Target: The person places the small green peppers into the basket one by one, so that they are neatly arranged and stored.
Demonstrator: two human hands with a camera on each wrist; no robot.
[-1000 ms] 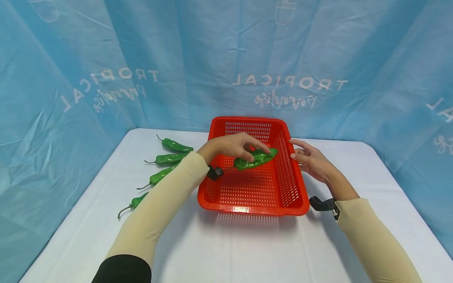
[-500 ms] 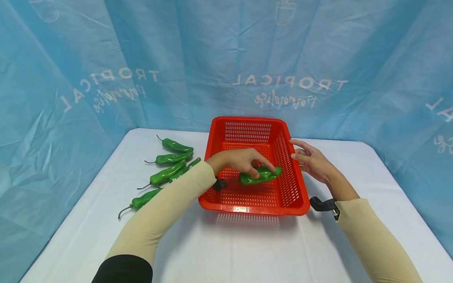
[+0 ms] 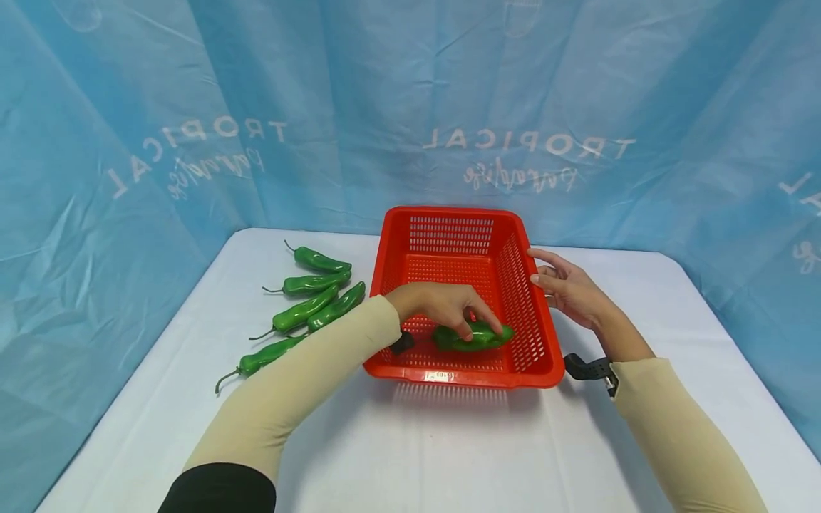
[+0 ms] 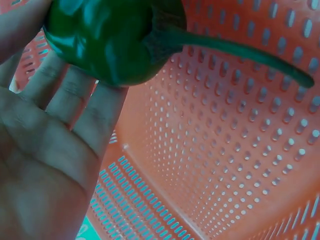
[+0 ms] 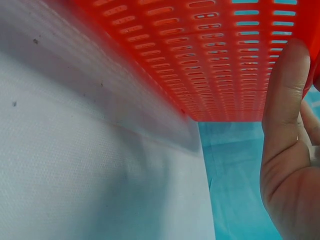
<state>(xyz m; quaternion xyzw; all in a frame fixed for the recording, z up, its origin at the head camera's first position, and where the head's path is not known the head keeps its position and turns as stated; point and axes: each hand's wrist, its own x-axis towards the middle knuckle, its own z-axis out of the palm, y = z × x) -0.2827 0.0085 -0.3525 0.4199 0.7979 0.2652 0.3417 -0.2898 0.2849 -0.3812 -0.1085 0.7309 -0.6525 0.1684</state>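
Inside the red perforated basket, my left hand pinches a large green pepper between thumb and fingers. In the left wrist view the pepper shows its curved stem pointing right, with the fingers under its side. Whether it touches the basket floor is hard to tell. At the basket's right rim, my right hand holds the edge with thumb and fingertips. The right wrist view shows that thumb lying along the basket's outer wall; the other fingers are mostly hidden.
Several green peppers lie fanned out on the white table left of the basket, partly behind the left sleeve. A blue printed curtain hangs behind and at both sides of the table.
My left hand has carried the pepper down and toward the near side of the basket. The right hand has stayed at the rim.
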